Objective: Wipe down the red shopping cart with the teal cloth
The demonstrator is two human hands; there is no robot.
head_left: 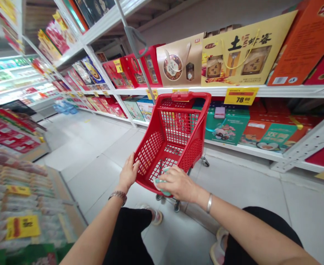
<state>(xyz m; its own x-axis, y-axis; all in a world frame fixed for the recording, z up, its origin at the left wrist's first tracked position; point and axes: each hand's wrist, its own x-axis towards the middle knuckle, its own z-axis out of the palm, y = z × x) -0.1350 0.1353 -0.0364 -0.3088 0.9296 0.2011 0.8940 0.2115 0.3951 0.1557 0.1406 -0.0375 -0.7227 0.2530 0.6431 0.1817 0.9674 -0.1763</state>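
Note:
A small red plastic shopping cart (pixel 191 156) stands on the tiled floor in front of me, its basket made of open lattice. My left hand (pixel 128 172) holds the near left edge of the cart, thumb over the rim. In my right hand (pixel 180 184) is a crumpled cloth (pixel 158 181), pale green and white. That hand presses the cloth at the cart's near rim, with its fingers wrapped around it. Inside the basket only the lattice floor and walls show. Part of the cloth is hidden under my right hand.
White shelves (pixel 294 91) with gift boxes run behind the cart. A yellow price tag (pixel 240 96) hangs from the shelf edge. At lower left is a blurred display of packaged goods (pixel 20 176). A grey pole (pixel 139 48) rises behind the cart. My legs flank its near side.

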